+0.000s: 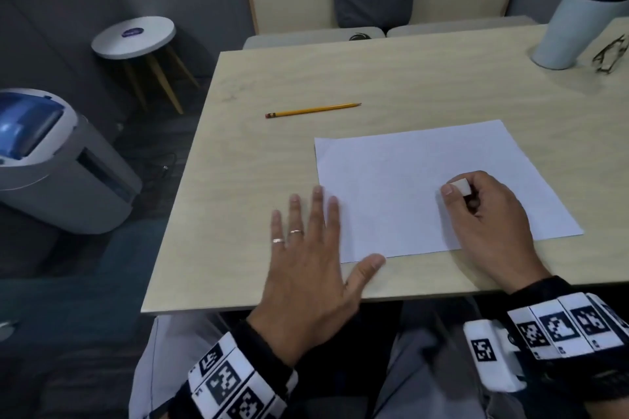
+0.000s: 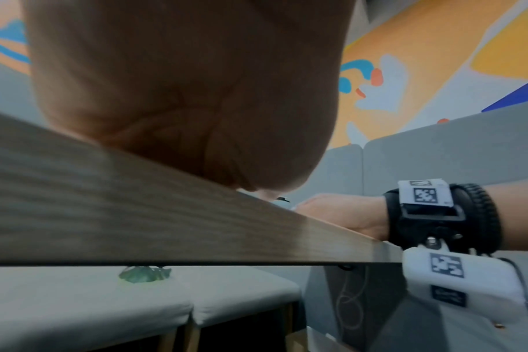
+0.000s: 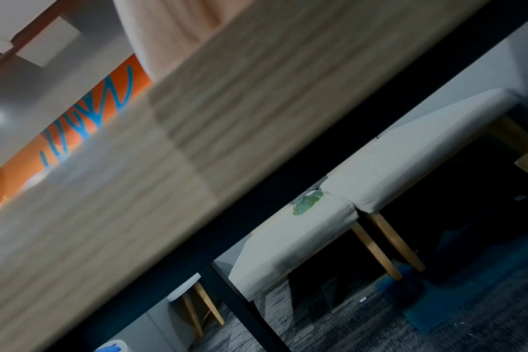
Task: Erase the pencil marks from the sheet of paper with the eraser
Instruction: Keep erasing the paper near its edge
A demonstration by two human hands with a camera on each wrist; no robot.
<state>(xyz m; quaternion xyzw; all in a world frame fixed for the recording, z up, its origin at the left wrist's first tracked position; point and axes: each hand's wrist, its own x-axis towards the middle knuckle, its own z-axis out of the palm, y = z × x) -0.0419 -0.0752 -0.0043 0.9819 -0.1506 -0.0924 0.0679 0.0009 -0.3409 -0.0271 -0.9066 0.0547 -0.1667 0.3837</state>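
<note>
Paper, white and with no marks that we can make out, lies flat on the right half of our pale wood counter, one long edge toward us. Going from the left, a round side table and a grey machine with a blue lid stand on the floor beside the counter. A yellow pencil lies on the counter beyond the sheet and apart from it. Our left hand rests flat with fingers spread and straight, the index finger and thumb on the sheet's near left corner. Our right hand sits on the sheet's near right part, its grip clamped on a small white eraser between thumb and fingers. At far right stand a white tumbler and folded glasses.
</note>
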